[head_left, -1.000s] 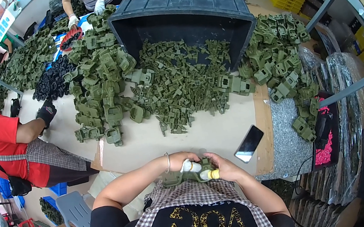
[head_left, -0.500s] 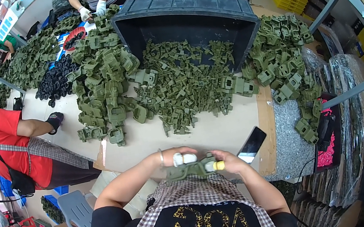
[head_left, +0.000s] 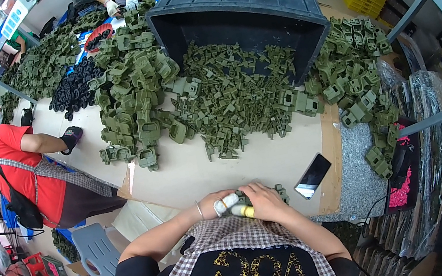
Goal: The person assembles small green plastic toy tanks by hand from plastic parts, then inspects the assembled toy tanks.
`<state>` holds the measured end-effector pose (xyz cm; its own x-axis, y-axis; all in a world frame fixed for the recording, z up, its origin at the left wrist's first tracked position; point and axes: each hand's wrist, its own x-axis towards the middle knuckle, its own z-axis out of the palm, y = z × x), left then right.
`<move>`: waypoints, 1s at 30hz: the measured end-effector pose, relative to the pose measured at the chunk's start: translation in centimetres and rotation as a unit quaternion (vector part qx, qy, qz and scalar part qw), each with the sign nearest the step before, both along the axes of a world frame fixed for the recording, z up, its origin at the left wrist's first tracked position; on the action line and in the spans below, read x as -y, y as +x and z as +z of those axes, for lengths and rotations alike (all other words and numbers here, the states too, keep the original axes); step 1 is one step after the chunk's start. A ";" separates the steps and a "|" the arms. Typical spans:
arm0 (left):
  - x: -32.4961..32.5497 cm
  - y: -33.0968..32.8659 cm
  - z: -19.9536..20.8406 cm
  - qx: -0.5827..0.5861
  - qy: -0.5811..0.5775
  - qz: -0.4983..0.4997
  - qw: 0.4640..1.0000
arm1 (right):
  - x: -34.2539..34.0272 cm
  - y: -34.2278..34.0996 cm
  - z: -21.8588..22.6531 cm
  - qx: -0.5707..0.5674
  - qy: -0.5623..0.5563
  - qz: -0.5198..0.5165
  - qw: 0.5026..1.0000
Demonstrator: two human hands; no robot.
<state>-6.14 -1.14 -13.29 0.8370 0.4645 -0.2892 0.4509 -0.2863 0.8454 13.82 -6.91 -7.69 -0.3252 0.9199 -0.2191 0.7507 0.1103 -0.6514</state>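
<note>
The right hand (head_left: pixel 265 201), on the near side of the tipped black plastic bin (head_left: pixel 236 2), is curled over a green plastic part (head_left: pixel 282 192), fingers across its top; the part shows on both sides of the hand. The right thumb wears a yellow-and-white wrap (head_left: pixel 243 211) and points toward the left hand (head_left: pixel 213 204). That hand sits just beside it, also on the bin's near side, half closed, its thumb in a white wrap (head_left: pixel 225 204) next to the part's left end; whether it grips the part, I cannot tell.

Small green plastic pieces (head_left: pixel 236 103) spill from the bin's opening onto the table (head_left: pixel 202 167). Larger moulded green parts are heaped left of the bin (head_left: pixel 134 88) and right of it (head_left: pixel 347 73). A smartphone (head_left: pixel 313 176) lies in front of the bin, toward its right end. Black rings (head_left: pixel 73 91) form a pile well left of the bin, near a co-worker in a red shirt (head_left: pixel 21 165).
</note>
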 end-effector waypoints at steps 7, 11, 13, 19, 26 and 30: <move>0.4 -0.6 -0.3 -0.005 -0.124 0.042 0.991 | -0.1 0.3 -0.6 -0.004 -0.089 -0.018 0.996; 0.6 -0.5 -0.3 0.044 -0.160 0.056 0.985 | -1.6 0.8 0.0 0.003 -0.152 0.057 0.987; 0.8 -0.3 -0.8 0.061 -0.183 0.074 0.978 | -2.1 0.7 -1.1 0.003 -0.168 0.084 0.982; 0.9 -0.6 -1.0 0.014 -0.218 0.107 0.970 | -3.6 0.3 -1.4 -0.030 -0.234 0.139 0.962; -0.9 -3.2 -4.3 0.147 -0.082 0.259 0.951 | -2.5 0.2 3.9 -0.008 0.196 -0.107 0.975; -7.9 -6.3 -1.3 0.252 -0.140 0.626 0.725 | -2.5 4.9 3.8 -0.097 0.220 -0.294 0.925</move>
<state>-12.40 6.77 -14.60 -0.1574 0.9331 -0.3235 -0.1774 0.2955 0.9387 18.70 -4.43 -3.92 0.2666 0.9364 0.2280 0.6388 0.0054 -0.7694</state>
